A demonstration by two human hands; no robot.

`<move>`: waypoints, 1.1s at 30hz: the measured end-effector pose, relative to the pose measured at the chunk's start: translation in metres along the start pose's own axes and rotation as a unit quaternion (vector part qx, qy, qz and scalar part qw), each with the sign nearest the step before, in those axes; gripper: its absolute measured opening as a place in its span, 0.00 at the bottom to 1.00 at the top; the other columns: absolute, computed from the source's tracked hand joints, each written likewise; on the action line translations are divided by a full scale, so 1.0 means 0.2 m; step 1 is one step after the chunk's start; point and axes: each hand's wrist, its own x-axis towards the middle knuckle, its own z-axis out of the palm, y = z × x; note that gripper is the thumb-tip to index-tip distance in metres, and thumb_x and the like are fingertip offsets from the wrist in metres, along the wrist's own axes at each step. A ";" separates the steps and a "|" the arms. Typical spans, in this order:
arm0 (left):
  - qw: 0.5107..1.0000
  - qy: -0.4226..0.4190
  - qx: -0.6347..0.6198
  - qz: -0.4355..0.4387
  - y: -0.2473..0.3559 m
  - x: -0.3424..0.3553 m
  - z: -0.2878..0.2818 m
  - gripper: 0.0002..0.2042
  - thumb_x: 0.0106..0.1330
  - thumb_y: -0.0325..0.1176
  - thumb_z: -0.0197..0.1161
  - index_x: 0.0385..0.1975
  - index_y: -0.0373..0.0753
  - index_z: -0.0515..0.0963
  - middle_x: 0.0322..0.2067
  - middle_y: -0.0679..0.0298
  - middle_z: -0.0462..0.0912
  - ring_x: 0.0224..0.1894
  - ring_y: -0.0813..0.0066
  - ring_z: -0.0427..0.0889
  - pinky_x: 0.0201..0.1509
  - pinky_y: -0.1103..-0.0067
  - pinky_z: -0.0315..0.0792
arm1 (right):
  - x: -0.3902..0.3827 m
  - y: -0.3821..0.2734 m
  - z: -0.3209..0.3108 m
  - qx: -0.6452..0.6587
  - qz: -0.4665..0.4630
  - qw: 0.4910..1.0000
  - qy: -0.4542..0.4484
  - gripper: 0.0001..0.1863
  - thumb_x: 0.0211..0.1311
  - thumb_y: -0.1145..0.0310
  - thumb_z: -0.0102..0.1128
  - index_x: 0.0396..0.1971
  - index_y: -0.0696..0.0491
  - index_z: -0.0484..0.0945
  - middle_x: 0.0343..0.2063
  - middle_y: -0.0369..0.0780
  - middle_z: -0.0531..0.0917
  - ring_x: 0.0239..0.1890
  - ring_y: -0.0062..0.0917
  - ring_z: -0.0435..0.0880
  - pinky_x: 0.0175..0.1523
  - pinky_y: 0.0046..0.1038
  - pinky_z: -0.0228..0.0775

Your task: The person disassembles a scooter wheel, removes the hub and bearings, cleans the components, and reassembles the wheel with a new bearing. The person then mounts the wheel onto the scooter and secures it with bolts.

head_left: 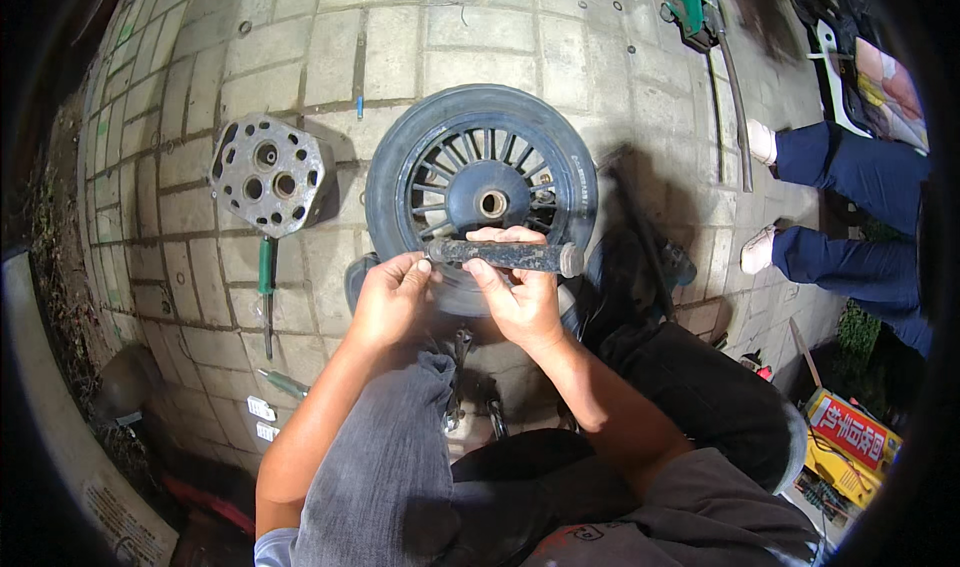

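Note:
My right hand (515,297) is closed around a dark, scuffed metal shaft (540,258), held horizontally over the near part of a spoked black wheel (481,112). My left hand (398,292) has thumb and fingers pinched at the shaft's left end; whether they also hold something small there, I cannot tell. The wheel lies flat, its centre hub (470,192) showing an open bore, and its near side is partly hidden by my hands and the shaft. Below my hands, between my legs, are metal parts (462,357) that I cannot make out.
A holed metal block (262,167) lies left, beside green-handled screwdrivers (266,267). A blue-tipped tool (360,105) lies beyond. At upper right are a green jack (690,7) and long bar (738,127). Another person's legs (850,162) are at right, near a yellow box (840,457).

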 end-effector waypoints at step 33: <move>0.885 -0.107 0.440 0.108 0.00 0.29 0.30 0.40 0.50 0.25 0.54 0.65 0.19 0.44 0.45 0.37 0.76 0.47 0.47 0.78 0.50 0.63 0.73 | 0.13 0.12 -0.18 -0.177 -0.024 0.984 -0.004 0.15 0.60 0.76 0.59 0.47 0.59 0.70 0.41 0.46 0.80 0.43 0.33 0.81 0.49 0.30 0.72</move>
